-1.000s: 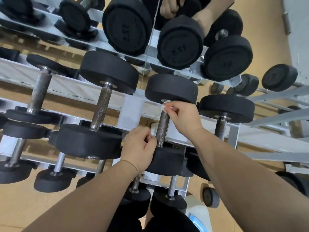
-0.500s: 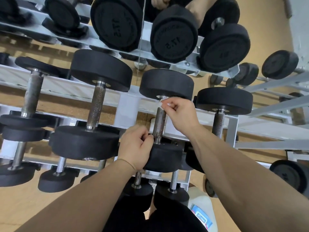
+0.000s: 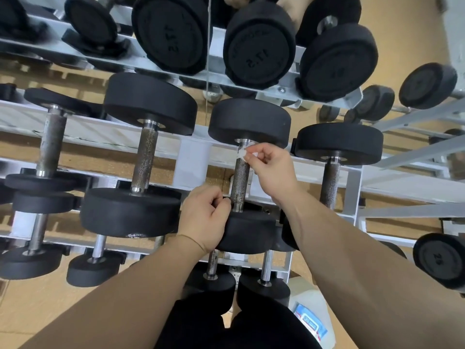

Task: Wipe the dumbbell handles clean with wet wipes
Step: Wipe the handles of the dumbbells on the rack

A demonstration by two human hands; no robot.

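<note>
Wiping knurled steel handle (image 3: 240, 182) of black rubber-headed dumbbell (image 3: 249, 122) on white metal rack (image 3: 191, 159). Pinching small white wet wipe (image 3: 242, 153) at handle's top with right hand (image 3: 271, 170). Curling left hand (image 3: 203, 217) by lower end, hold unclear. Next, probably: drag wipe downward, firm pressure.

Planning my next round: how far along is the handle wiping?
Nothing shows as finished. In hand: the right hand pinches a wet wipe at the top of the middle dumbbell handle, left hand curled at its lower end. Left: the rest of that handle and, seemingly, the stained handle far left.
</note>
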